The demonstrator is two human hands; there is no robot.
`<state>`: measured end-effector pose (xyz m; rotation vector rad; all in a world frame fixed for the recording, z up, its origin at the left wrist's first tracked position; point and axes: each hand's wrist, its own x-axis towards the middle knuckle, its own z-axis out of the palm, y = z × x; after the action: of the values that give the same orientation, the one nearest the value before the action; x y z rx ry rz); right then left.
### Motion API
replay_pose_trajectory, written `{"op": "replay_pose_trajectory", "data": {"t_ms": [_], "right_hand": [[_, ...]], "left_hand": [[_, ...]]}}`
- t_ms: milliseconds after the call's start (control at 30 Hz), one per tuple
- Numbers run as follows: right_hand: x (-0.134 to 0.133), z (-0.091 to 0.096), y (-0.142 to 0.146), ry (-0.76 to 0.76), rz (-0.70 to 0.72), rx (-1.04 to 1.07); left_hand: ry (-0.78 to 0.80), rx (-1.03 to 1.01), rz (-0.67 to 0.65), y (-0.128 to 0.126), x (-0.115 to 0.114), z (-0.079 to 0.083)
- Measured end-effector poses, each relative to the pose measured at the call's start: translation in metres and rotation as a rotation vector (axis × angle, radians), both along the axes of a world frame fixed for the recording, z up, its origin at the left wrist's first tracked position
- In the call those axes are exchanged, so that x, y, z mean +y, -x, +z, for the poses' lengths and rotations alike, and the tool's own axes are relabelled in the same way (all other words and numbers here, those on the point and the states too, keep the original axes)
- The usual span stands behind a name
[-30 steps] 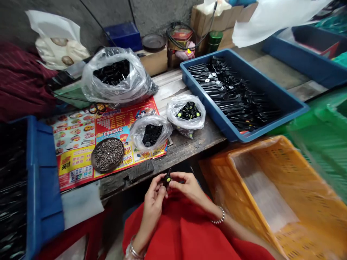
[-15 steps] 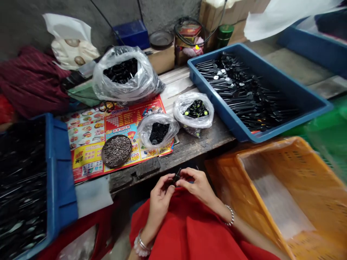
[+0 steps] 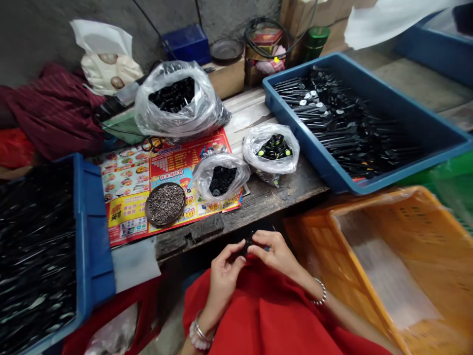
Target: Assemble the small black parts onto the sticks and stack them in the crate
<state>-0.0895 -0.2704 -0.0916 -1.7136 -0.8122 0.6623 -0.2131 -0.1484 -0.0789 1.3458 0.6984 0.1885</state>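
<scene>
Just past the front edge of the bench, over the red cloth, both hands meet at a small black plastic part (image 3: 249,240). My left hand (image 3: 226,268) pinches it from the left with thumb and fingertips. From the other side, my right hand (image 3: 275,250) is closed on it too, with bent fingers. The fingers cover most of the part, so its exact shape cannot be made out. Nearest on the bench are a bag of small black parts (image 3: 222,180), a bag of black parts with yellow-green spots (image 3: 274,147) and a round dish of small metal pieces (image 3: 165,203).
A blue tray of long black pieces (image 3: 354,184) stands on the right, above an orange crate (image 3: 342,246). Another blue bin (image 3: 94,236) with black pieces is at left. A large plastic bag (image 3: 207,106) and scissors (image 3: 151,144) lie behind, by the printed sheet (image 3: 129,202).
The camera view has shifted, so the bench appears slightly further right. My fingers have drawn closer around the black part, and its upright stem, visible before, is now mostly hidden.
</scene>
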Motion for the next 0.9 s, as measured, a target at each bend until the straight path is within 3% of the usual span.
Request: {"op": "replay_pose_trajectory", "data": {"t_ms": [100, 233, 367, 500, 733, 900], "right_hand": [[0.005, 0.003, 0.001, -0.002, 0.008, 0.245], [0.011, 0.002, 0.006, -0.053, -0.187, 0.498], [0.011, -0.004, 0.006, -0.098, -0.321, 0.533], [0.01, -0.007, 0.003, -0.146, -0.404, 0.693], [0.01, -0.008, 0.014, -0.231, -0.362, 0.908], [0.006, -0.008, 0.017, -0.219, -0.417, 0.807]], "left_hand": [[0.016, 0.009, 0.006, -0.003, 0.003, 0.003], [0.08, 0.023, 0.017, -0.009, 0.005, 0.003], [0.131, 0.056, -0.045, -0.009, 0.002, 0.002], [0.084, 0.097, -0.02, -0.006, 0.001, 0.003], [0.09, 0.113, -0.106, -0.005, 0.005, 0.002], [-0.087, 0.113, -0.117, -0.008, 0.006, 0.002]]}}
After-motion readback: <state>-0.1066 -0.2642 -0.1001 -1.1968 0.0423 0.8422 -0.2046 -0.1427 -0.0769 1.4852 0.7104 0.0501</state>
